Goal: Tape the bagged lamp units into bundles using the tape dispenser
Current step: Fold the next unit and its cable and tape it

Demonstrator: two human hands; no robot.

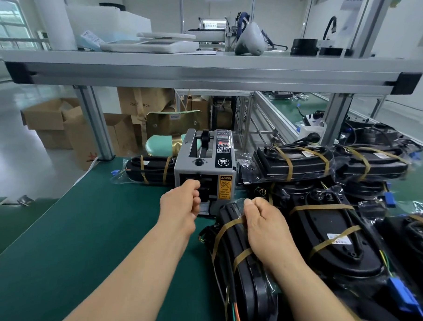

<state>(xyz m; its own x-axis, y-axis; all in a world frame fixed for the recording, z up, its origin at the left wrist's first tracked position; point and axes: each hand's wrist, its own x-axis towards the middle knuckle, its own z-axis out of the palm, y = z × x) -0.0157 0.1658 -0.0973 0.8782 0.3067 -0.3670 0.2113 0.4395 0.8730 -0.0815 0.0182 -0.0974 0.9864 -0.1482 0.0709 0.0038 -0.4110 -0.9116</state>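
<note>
The grey tape dispenser (pixel 205 165) stands on the green bench mat (pixel 81 227). My left hand (pixel 179 205) is at its front outlet, thumb and curled fingers pinched together there; the tape strip itself is mostly hidden by the fingers. My right hand (pixel 265 230) grips the top edge of a bagged black lamp bundle (pixel 239 266) standing on edge just right of the dispenser. Two brown tape bands cross this bundle near my fingers, and coloured wires trail from its near end.
Several taped bagged lamp bundles crowd the right side (pixel 330 238) and lie behind the dispenser (pixel 295 161), with one to its left (pixel 154 167). An aluminium shelf beam (pixel 209 75) runs overhead. Cardboard boxes (pixel 61 124) and a green chair (pixel 162 143) stand beyond the bench's far edge.
</note>
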